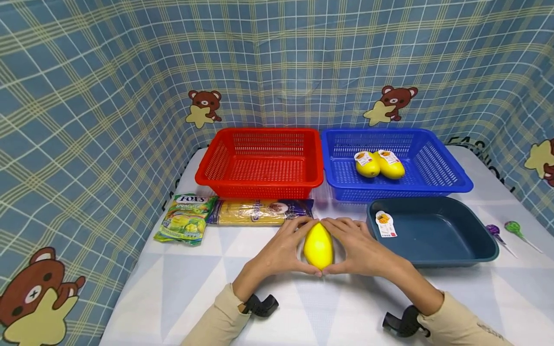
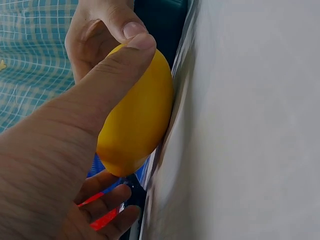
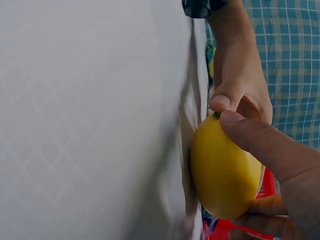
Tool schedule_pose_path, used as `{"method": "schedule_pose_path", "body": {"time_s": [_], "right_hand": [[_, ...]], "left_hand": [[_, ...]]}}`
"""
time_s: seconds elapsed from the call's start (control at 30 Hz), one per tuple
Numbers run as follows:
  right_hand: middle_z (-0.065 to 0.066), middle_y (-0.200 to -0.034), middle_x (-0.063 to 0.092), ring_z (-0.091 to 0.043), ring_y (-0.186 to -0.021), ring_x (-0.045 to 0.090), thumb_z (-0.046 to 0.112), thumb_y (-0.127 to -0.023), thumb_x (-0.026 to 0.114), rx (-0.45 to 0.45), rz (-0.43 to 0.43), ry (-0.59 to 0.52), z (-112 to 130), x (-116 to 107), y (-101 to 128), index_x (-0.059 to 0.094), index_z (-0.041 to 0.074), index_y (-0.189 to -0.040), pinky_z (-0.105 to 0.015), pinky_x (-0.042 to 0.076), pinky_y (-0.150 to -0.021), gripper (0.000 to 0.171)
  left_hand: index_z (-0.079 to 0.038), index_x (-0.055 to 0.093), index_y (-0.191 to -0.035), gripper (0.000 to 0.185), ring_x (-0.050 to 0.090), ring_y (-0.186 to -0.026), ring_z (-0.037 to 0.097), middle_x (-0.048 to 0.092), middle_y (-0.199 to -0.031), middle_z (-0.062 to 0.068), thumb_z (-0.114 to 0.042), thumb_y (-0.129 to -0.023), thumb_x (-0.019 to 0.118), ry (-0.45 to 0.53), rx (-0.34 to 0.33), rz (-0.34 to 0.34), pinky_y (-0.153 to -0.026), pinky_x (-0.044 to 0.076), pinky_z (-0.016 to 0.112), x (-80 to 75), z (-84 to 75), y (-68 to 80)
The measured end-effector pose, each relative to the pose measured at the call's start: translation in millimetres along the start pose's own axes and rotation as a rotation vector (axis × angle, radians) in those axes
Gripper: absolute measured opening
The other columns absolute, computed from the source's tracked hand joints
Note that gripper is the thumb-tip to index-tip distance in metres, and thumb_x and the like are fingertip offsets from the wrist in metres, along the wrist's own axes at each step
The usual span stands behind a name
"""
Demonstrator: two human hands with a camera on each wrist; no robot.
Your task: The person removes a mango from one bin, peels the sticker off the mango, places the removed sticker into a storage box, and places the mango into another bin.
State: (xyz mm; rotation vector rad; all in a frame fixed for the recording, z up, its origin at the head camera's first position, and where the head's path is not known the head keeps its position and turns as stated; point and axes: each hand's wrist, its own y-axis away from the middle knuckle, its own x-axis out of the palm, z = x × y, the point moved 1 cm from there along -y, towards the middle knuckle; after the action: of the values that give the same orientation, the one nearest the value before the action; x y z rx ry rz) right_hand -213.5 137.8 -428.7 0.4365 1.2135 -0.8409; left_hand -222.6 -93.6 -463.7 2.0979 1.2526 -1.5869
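A smooth yellow mango (image 1: pixel 318 246) lies on the table at the near middle, with both hands curved around it. My left hand (image 1: pixel 283 251) grips its left side, thumb at the near end and fingers at the far end. From the other side my right hand (image 1: pixel 361 247) holds it the same way, and the two thumbs nearly meet. In the left wrist view the mango (image 2: pixel 140 115) rests against the white tablecloth. A small dark stem spot shows beside the thumbs on the mango (image 3: pixel 222 170) in the right wrist view.
A red basket (image 1: pixel 259 182) and a blue basket (image 1: pixel 398 188) stand at the back; two stickered mangoes (image 1: pixel 389 166) lie in the blue one. A dark teal tray (image 1: pixel 437 240) with a sticker (image 1: pixel 385 224) is at right, beside two lollipops (image 1: pixel 513 228). Candy bag (image 1: pixel 185 218) and pasta pack (image 1: pixel 255 212) lie left.
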Motion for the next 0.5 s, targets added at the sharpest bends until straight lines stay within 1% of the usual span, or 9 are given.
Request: {"method": "schedule_pose_path", "body": {"time_s": [0.13, 0.23, 0.37, 0.43, 0.5], "right_hand": [[-0.008, -0.15, 0.048, -0.032, -0.133, 0.041, 0.061, -0.068, 0.084, -0.004, -0.021, 0.007, -2.0, 0.4, 1.5, 0.044, 0.007, -0.151, -0.058, 0.03, -0.102, 0.107], [-0.007, -0.15, 0.048, -0.031, -0.133, 0.042, 0.063, -0.068, 0.083, -0.006, -0.033, 0.009, -2.9, 1.5, 1.7, 0.045, 0.007, -0.15, -0.057, 0.031, -0.102, 0.107], [-0.007, -0.15, 0.048, -0.03, -0.133, 0.042, 0.063, -0.068, 0.083, 0.001, -0.03, 0.0, -2.7, 3.3, 1.7, 0.045, 0.008, -0.151, -0.057, 0.031, -0.102, 0.107], [-0.007, -0.15, 0.048, -0.03, -0.132, 0.042, 0.063, -0.068, 0.084, 0.004, -0.027, -0.001, -2.7, 3.8, 1.8, 0.044, 0.008, -0.151, -0.056, 0.031, -0.102, 0.107], [-0.007, -0.15, 0.048, -0.029, -0.132, 0.043, 0.063, -0.068, 0.084, 0.009, -0.027, 0.001, -2.8, 3.9, 1.9, 0.044, 0.008, -0.151, -0.056, 0.031, -0.102, 0.107]], "left_hand": [[-0.018, 0.03, -0.159, 0.118, 0.037, -0.134, 0.024, 0.035, -0.156, 0.006, -0.07, -0.066, 0.081, 0.01, -0.01, 0.031, -0.107, 0.041, 0.045, -3.2, -1.8, -2.1], [-0.019, 0.032, -0.158, 0.113, 0.035, -0.138, 0.025, 0.034, -0.157, 0.004, -0.07, -0.068, 0.08, 0.019, -0.024, 0.024, -0.112, 0.034, 0.05, -8.6, -1.3, -2.3], [-0.024, 0.042, -0.153, 0.094, 0.036, -0.139, 0.019, 0.04, -0.154, -0.004, -0.066, -0.075, 0.076, 0.066, -0.063, -0.05, -0.115, 0.028, 0.051, -19.1, 1.0, -1.6], [-0.027, 0.046, -0.15, 0.086, 0.039, -0.138, 0.015, 0.043, -0.151, -0.009, -0.065, -0.079, 0.074, 0.094, -0.092, -0.097, -0.112, 0.032, 0.049, -25.5, 2.4, -1.4], [-0.028, 0.048, -0.149, 0.08, 0.042, -0.136, 0.014, 0.045, -0.148, -0.011, -0.062, -0.081, 0.074, 0.122, -0.113, -0.142, -0.109, 0.037, 0.049, -32.8, 4.0, -1.5]]}}
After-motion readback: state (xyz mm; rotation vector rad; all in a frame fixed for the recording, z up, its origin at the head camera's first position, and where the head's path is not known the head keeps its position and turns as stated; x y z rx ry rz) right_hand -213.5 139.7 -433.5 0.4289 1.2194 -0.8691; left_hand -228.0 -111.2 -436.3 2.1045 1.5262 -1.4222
